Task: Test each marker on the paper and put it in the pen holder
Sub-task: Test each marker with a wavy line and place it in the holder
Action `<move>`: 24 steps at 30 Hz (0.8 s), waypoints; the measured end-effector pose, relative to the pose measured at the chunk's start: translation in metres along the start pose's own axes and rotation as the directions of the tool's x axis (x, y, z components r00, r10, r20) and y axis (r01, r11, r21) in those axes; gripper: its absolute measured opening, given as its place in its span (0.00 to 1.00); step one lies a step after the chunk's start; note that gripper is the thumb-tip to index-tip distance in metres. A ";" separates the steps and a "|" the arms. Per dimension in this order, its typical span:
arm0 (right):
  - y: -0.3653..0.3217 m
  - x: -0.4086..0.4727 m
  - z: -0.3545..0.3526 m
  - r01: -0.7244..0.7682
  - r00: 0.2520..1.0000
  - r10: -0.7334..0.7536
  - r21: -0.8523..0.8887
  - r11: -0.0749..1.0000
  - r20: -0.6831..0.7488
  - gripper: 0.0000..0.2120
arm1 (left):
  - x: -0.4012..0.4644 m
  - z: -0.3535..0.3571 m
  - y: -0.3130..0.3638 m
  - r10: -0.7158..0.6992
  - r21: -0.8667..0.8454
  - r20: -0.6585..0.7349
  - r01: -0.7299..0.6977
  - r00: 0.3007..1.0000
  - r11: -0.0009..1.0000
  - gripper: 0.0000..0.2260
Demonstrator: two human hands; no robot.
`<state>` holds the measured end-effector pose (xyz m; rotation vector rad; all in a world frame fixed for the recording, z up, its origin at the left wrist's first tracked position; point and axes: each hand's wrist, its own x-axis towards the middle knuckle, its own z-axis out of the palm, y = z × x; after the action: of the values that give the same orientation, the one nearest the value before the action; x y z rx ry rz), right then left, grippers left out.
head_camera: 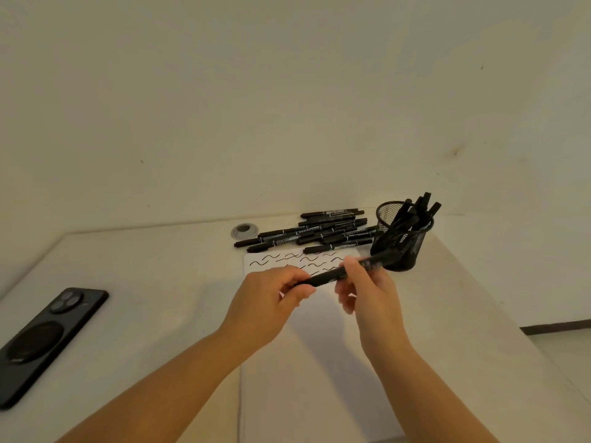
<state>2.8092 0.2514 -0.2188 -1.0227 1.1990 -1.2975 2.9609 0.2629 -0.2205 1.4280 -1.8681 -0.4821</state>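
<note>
Now marker [332, 275] pinched between fingers [303, 290] of both hands.

Non-task stuff here: a black phone [48, 343] lies face down at the lower left of the frame, camera bump up, with a round dark disc on its back. It's on a pale desk [144, 282]. A grey round cable grommet [244, 231] sits in the desk just left of center. A plain cream wall [287, 91] fills the top half.
</note>
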 end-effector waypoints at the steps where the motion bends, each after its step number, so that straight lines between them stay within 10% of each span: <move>1: -0.002 -0.003 0.000 -0.038 0.996 0.037 0.011 0.999 0.084 0.10 | -0.003 -0.002 0.002 0.064 0.075 0.005 -0.064 0.998 0.995 0.04; 6: -0.010 -0.009 0.000 -0.202 0.937 0.212 -0.065 0.977 0.279 0.14 | -0.019 -0.008 0.011 0.173 0.296 0.142 -0.209 0.975 0.932 0.11; 14: 0.002 -0.008 -0.001 -0.148 0.933 0.124 0.047 0.988 0.338 0.18 | -0.032 -0.016 0.004 -0.097 -0.076 0.388 0.137 0.917 0.988 0.14; 17: -0.005 0.016 -0.037 -0.137 0.989 0.108 0.340 0.930 0.102 0.17 | -0.038 -0.036 -0.025 -0.295 -0.197 0.333 0.372 0.896 0.907 0.17; 24: 0.022 0.038 -0.019 0.092 0.991 -0.049 -0.363 0.927 0.126 0.07 | -0.026 -0.037 -0.053 -0.265 -0.101 0.143 0.280 0.954 0.955 0.12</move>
<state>2.7898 0.2163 -0.2457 -1.4035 1.3574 -1.0706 3.0265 0.2750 -0.2399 1.6135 -1.7124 -0.8259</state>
